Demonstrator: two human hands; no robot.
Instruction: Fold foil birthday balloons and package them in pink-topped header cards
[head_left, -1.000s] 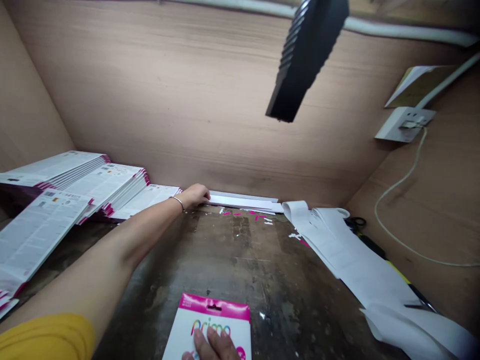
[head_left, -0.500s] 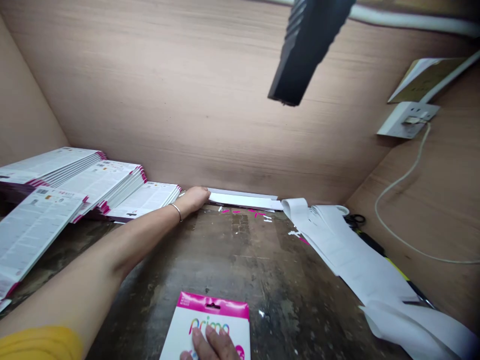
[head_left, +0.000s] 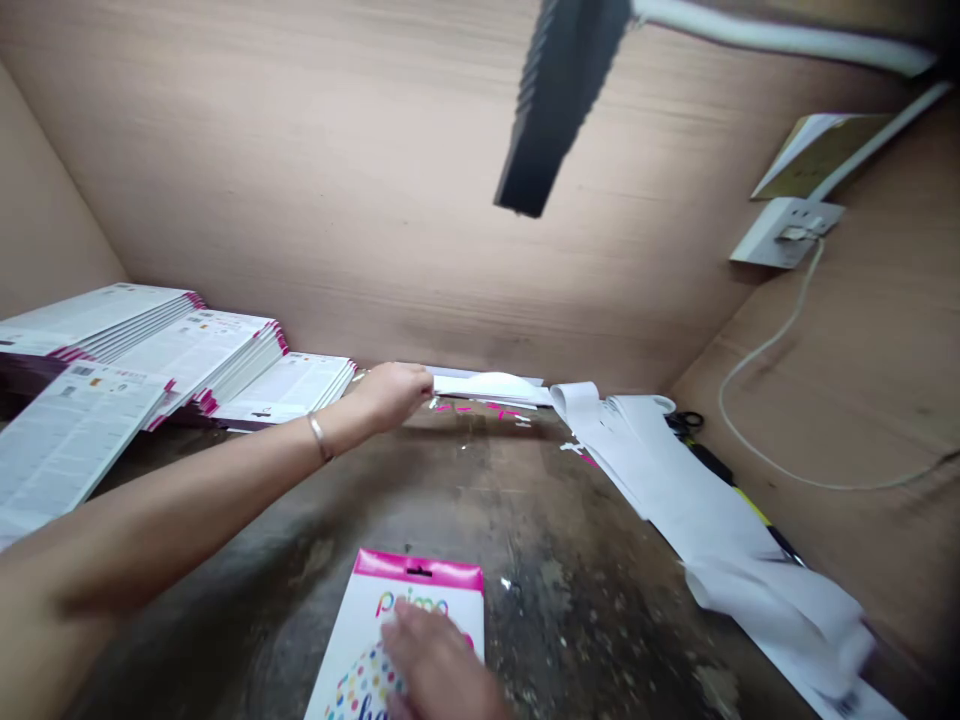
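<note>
My left hand (head_left: pixel 397 393) reaches to the back of the table, its fingers closed on the left end of a white paper strip (head_left: pixel 502 385). The strip bows up slightly in the middle, over other flat white strips along the back wall. A flat white and pink packet (head_left: pixel 352 655) with a hang hole and colourful print lies near the front edge. Over it, slightly blurred, is my right hand (head_left: pixel 446 665), its fingers stretched across the printed front.
Stacks of similar packets (head_left: pixel 202 345) stand at the back left. To the right lies a long curling white paper band (head_left: pixel 660 470), with black-handled scissors (head_left: pixel 686 422) behind it. Small pink and white scraps (head_left: pixel 502 411) dot the table. A black object (head_left: pixel 555 110) hangs overhead; a socket (head_left: pixel 787 232) has a cable.
My left hand has pulled slightly toward me and grips a paper strip, which now bows upward. My right hand has shifted on the packet, showing more of its dotted print. The view has moved slightly.
</note>
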